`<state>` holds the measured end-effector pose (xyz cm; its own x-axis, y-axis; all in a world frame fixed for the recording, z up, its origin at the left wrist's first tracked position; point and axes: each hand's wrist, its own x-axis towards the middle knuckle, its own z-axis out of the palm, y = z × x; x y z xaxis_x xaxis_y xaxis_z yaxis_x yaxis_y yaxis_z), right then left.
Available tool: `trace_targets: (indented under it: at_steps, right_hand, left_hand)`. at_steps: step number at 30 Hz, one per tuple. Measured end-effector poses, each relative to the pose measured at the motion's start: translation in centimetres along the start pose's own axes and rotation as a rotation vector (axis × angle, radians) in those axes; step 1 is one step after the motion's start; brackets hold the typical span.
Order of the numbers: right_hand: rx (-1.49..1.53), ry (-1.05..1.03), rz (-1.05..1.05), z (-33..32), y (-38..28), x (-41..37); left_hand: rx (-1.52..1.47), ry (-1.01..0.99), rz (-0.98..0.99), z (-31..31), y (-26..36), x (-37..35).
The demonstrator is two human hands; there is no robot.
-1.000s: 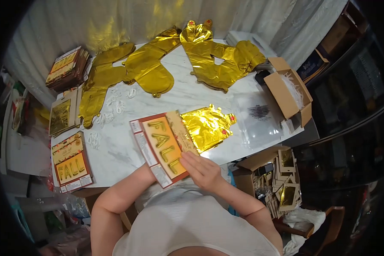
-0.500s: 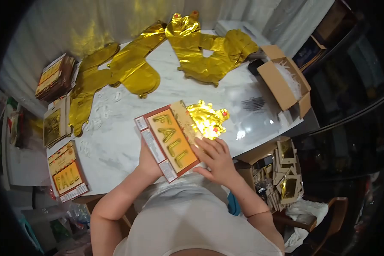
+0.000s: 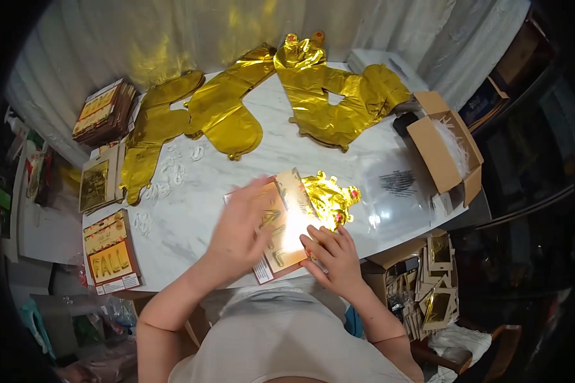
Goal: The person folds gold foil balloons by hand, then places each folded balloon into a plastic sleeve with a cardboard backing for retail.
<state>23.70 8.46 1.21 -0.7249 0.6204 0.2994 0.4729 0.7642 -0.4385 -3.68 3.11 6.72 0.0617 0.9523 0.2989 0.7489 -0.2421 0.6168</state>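
Observation:
A red-and-orange "FALL" package (image 3: pixel 286 230) lies near the table's front edge, with folded gold foil (image 3: pixel 329 198) sticking out of its upper right end. My left hand (image 3: pixel 236 230) lies flat on top of the package, fingers spread and blurred. At the package's lower right edge my right hand (image 3: pixel 335 252) presses its fingertips down, just below the foil.
Large gold foil letter balloons (image 3: pixel 230 108) are spread across the back of the marble table (image 3: pixel 191 204). More "FALL" packages (image 3: pixel 112 252) sit at the left, clear bags (image 3: pixel 396 185) at the right, an open cardboard box (image 3: pixel 441 143) at the far right, another box (image 3: pixel 437 281) below.
My left hand came out from under the package and now lies flat on top of it. The foil has slid further into the package. My right hand shifted to the lower right edge.

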Motion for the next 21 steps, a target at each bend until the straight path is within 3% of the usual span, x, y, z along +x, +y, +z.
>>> trace_targets:
  at_steps: [1, 3, 6, 12, 21]
  right_hand:
    - [-0.001, 0.002, 0.002, 0.1, -0.1, 0.0]
    - [0.001, 0.014, 0.0, 0.2, 0.0, 0.0]
    - [0.022, 0.009, -0.014, 0.1, 0.1, 0.3]
    - [0.12, 0.057, 0.082, -0.5, -0.4, 0.3]
    - [0.2, -0.043, 0.07, -2.5, 0.6, 1.6]
  left_hand:
    - [0.004, 0.001, 0.008, 0.6, 0.3, 0.2]
    - [0.287, -0.263, 0.156, 2.1, 0.3, 0.3]
    - [0.387, -0.339, 0.167, 3.1, -1.3, 0.0]
    - [0.4, -0.344, 0.199, 2.5, -2.5, -0.4]
    - [0.37, -0.325, 0.164, 2.7, -2.2, -0.4]
